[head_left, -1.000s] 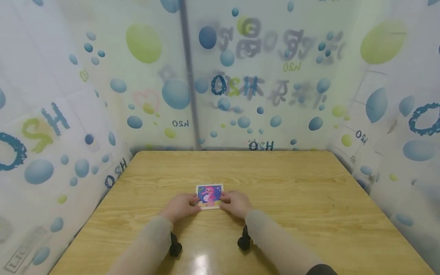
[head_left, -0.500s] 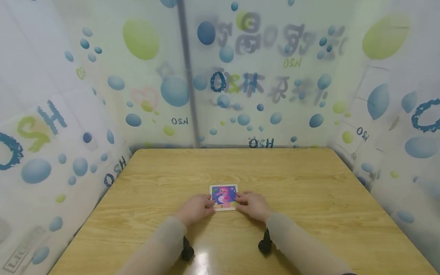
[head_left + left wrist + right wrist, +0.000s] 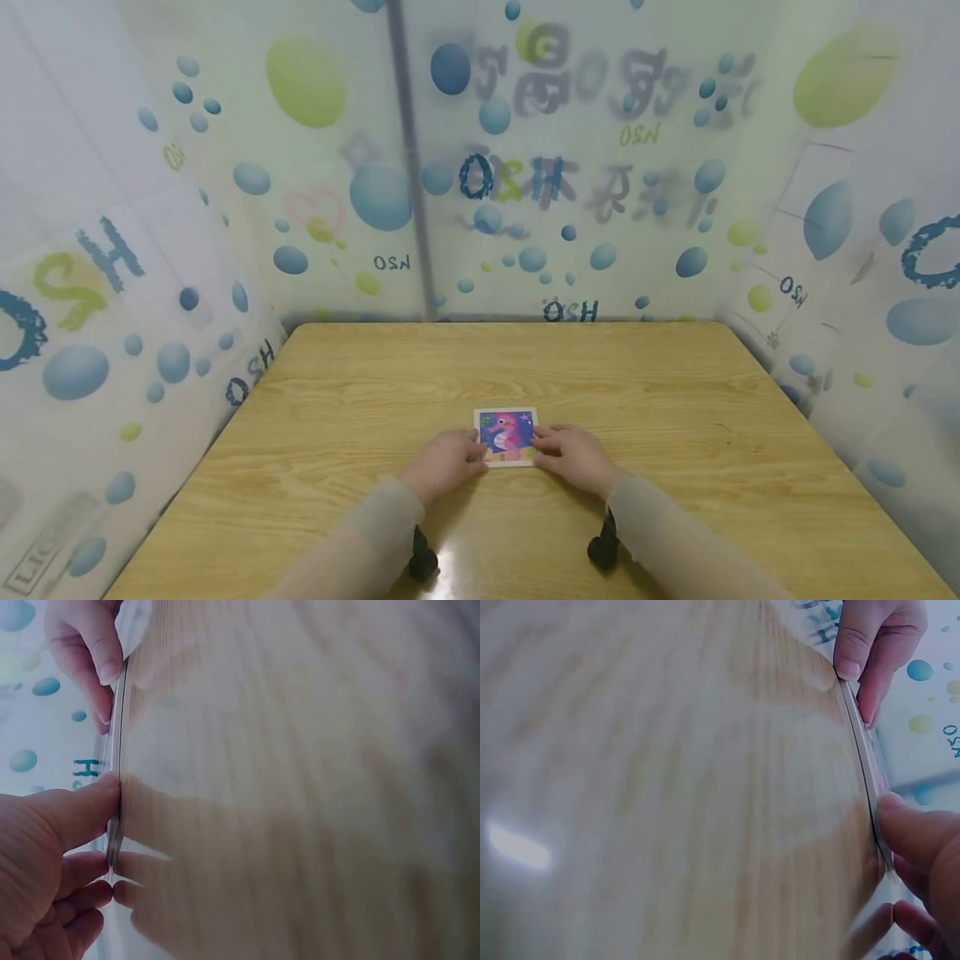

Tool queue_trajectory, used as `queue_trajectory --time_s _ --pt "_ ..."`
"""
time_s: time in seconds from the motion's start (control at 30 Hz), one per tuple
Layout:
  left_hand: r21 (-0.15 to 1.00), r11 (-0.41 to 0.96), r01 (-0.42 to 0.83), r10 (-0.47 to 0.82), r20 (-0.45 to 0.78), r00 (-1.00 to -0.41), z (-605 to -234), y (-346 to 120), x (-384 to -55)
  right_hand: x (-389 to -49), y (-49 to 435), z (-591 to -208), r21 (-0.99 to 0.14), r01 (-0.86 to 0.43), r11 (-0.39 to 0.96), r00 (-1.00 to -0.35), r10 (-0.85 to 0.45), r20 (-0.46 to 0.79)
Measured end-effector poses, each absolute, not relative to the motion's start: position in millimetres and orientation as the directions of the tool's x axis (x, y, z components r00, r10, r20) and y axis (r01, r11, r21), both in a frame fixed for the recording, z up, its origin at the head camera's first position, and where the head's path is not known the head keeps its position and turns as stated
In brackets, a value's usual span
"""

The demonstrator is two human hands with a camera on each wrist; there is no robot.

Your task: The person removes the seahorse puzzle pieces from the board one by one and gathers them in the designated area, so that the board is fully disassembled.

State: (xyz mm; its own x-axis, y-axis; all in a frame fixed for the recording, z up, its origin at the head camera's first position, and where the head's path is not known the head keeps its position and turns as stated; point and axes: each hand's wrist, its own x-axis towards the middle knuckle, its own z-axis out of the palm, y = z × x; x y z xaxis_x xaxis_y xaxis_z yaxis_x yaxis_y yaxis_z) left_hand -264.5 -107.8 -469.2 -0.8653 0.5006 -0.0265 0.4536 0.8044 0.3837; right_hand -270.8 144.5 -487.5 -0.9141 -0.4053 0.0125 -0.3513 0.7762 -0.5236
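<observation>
A small square picture card with a white border and a pink seahorse on blue lies flat on the wooden table. My left hand grips its left side, thumb at the near corner and fingers along the edge. On the opposite side my right hand holds it the same way. Seen edge-on in the left wrist view, the card is a thin slab low over the tabletop. The right wrist view also shows its narrow edge between the two hands.
Curtains printed with blue and green drops and H2O lettering enclose the table's back and sides. Black wrist devices hang under both sleeves. Light glares off the tabletop near the front.
Both hands have slid the seahorse card to the right and slightly nearer the person, keeping hold of its two sides. The head view has shifted a little.
</observation>
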Motion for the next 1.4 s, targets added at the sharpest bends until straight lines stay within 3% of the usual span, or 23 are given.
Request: queue_trajectory --time_s 0.4,0.53,0.7,1.4 --pt "0.351 0.792 0.5 0.528 0.02 -0.849 -471 -100 -257 -262 152 -486 -0.529 -0.338 0.779 -0.919 -0.394 0.007" --pt "0.278 0.762 0.585 0.605 0.018 -0.796 -468 -97 -253 -263 152 -484 -0.534 -0.324 0.781 -0.921 -0.39 -0.013" --pt "0.237 0.723 0.65 0.682 -0.086 -0.727 -464 -92 -246 -263 151 -480 -0.538 -0.316 0.781 -0.922 -0.387 -0.02" --pt "0.206 0.733 0.648 0.671 -0.065 -0.738 -468 -91 -239 -262 149 -482 -0.532 -0.326 0.782 -0.924 -0.382 0.006"
